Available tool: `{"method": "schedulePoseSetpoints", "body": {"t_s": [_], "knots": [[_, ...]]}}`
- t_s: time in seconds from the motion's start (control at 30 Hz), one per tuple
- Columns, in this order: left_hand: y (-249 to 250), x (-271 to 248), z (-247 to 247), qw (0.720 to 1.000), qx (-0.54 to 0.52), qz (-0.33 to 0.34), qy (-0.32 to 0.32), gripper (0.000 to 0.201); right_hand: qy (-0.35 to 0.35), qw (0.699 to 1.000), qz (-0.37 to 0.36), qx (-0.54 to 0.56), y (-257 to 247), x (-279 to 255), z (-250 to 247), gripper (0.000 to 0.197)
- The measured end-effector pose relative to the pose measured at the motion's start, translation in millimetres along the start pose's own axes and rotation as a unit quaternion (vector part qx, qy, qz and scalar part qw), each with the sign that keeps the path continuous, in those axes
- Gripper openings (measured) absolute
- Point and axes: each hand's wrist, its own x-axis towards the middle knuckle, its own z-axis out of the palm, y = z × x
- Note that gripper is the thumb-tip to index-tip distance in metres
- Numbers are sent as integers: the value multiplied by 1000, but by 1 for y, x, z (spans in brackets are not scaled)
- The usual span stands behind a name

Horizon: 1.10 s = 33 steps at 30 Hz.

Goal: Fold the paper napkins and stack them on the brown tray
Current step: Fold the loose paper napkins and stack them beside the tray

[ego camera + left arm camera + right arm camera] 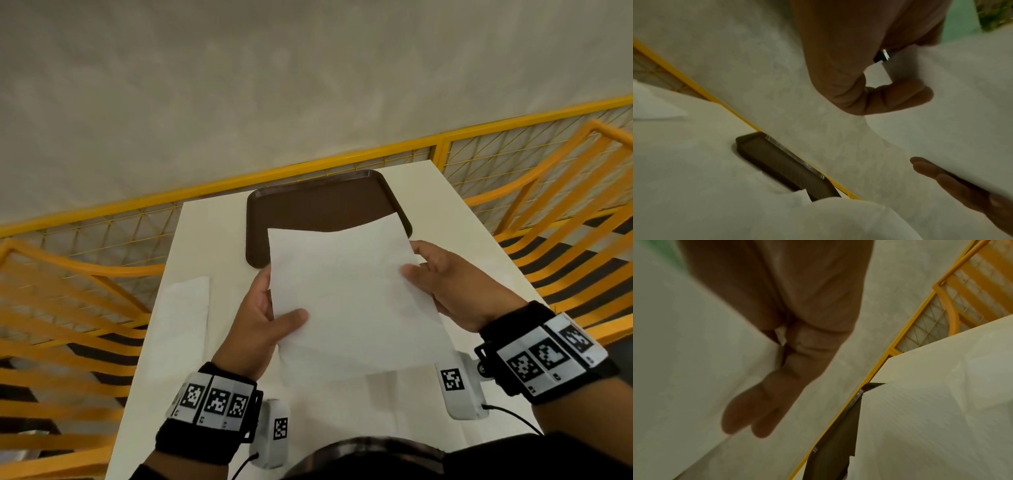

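Note:
A white paper napkin (349,301) is held up above the white table (219,383), its far edge overlapping the near part of the brown tray (308,209). My left hand (270,318) pinches its left edge, thumb on top and fingers underneath. My right hand (445,284) grips the right edge the same way. In the left wrist view the napkin (970,100) fills the right side, with the left hand (869,91) pinching it and the tray (785,165) below. The right wrist view shows the right hand (781,369), the napkin (684,363) and the tray (832,447).
Another white napkin (185,315) lies flat on the table's left side. A further sheet (342,407) lies on the table beneath the held one. Yellow slatted chairs (565,219) flank both sides, and a yellow mesh railing (342,164) runs behind the table's far edge.

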Motion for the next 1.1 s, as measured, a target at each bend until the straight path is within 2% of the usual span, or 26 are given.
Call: {"method": "schedulePoseSetpoints", "body": {"t_s": [0.1,0.23,0.37,0.43,0.53,0.57,0.6,0.63,0.67,0.7,0.73,0.77,0.8,0.87,0.93,1.0,1.07,1.1], "knots": [[5,-1,1,1000,23,10,10,63,6,1000,-6,2,5,-2,5,25],[7,1,0,998,43,2,50,26,24,999,-4,47,7,-3,6,23],[9,2,-11,997,31,-24,62,24,3,995,-25,99,11,-3,0,27],[9,1,-19,997,53,-34,54,22,6,994,-32,103,15,-2,-4,15],[11,1,-27,996,67,-51,42,18,16,997,-15,73,22,4,-10,35],[11,1,-29,995,65,-56,44,19,11,997,-16,81,24,5,-11,31],[12,1,-30,995,66,-58,41,19,8,995,-19,96,24,5,-11,19],[13,0,-31,995,72,-61,36,21,0,994,-21,107,22,5,-9,18],[13,0,-32,995,75,-64,29,26,-2,994,-22,104,23,6,-9,39],[13,-1,-33,995,72,-69,21,31,11,997,-30,72,22,5,-7,51],[15,-2,-32,994,74,-76,16,33,33,998,-52,21,21,5,-4,46],[15,-3,-31,992,97,-75,17,31,50,994,-87,-45,20,5,1,29],[15,-3,-29,986,154,-60,19,26,68,983,-123,-116,17,4,7,10],[10,-4,-25,946,323,-27,12,28,79,944,-207,-246,15,3,19,15],[2,-3,-20,903,428,-10,-29,45,35,899,-301,-317,16,3,32,17],[-8,-3,-13,882,463,17,-86,54,-14,853,-365,-372,16,3,46,16],[-18,-4,-9,869,478,49,-114,37,-41,832,-388,-395,15,3,60,15],[-21,-4,-9,872,475,43,-110,28,-45,825,-398,-400,14,3,65,16]]}}
